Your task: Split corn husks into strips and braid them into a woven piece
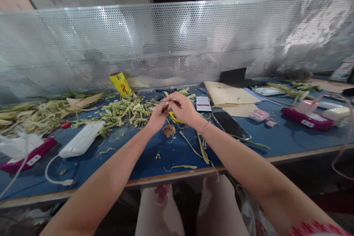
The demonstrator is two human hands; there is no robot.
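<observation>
Above the blue table, my left hand and my right hand meet, fingers bent together. Something small and pale shows between the fingertips; its kind cannot be made out. Just below them lies a small brown ball of twine or coiled fibre. A bright yellow looped thing shows under my right hand, partly covered by it. To the left of my hands spreads a heap of pale green plant scraps. Dry thin strips lie below my right wrist, one hanging over the table edge.
A white power bank with a cable, a yellow tube and dry husks lie left. Right are a black phone, brown paper, a pink case and a magenta tissue box. A perforated metal screen stands behind.
</observation>
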